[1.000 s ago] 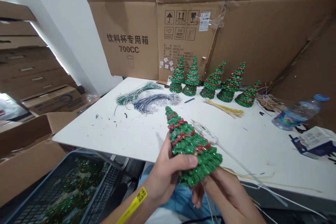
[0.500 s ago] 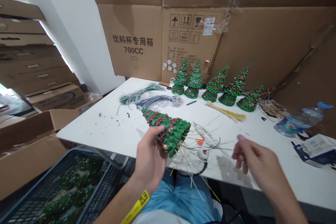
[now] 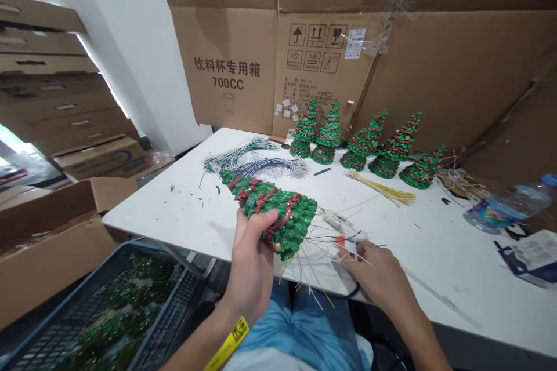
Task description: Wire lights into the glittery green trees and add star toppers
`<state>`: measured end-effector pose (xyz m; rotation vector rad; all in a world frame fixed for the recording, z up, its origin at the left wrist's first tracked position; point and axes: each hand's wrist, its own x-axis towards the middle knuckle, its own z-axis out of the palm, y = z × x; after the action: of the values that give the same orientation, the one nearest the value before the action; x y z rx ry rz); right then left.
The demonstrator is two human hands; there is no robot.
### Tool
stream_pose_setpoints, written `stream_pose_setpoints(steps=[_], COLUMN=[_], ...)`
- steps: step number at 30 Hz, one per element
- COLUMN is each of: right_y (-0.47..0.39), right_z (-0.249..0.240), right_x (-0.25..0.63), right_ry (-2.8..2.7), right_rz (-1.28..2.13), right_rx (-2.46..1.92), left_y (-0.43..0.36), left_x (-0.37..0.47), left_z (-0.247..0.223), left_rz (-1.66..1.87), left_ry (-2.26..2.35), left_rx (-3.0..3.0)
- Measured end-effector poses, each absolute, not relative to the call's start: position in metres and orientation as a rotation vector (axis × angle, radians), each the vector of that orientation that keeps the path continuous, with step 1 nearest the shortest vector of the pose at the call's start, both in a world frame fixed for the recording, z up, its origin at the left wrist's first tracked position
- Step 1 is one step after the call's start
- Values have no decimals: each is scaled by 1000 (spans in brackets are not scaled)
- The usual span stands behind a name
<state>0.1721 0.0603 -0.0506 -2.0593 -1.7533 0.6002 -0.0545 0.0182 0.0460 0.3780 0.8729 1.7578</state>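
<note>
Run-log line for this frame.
left hand: holding green tree, tipped sideways | right hand: at glue gun | table back: five more trees

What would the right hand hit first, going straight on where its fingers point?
Likely the glue gun, right at the fingers of the right hand; they may be touching it, depth is unclear.

Bottle [image 3: 507,206] stands right of trees [image 3: 365,142].

The cardboard panel [image 3: 235,29] bears "饮料杯专用箱 700CC" and handling symbols [image 3: 312,46].
</note>
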Motion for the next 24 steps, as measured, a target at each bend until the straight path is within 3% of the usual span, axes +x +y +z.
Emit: stream_pose_setpoints(steps=[15,24], right_y=[47,26], right_z=[-37,-26], right_x=[155,129], right_ry=[-961,-771], right_rz=[1213,1222], right_rx=[-1409,-1129], left_y=[35,46], left_x=[-84,-94], left_z=[53,52], left_rz=[1981,2075], left_ry=[948,957], left_rx=[314,393])
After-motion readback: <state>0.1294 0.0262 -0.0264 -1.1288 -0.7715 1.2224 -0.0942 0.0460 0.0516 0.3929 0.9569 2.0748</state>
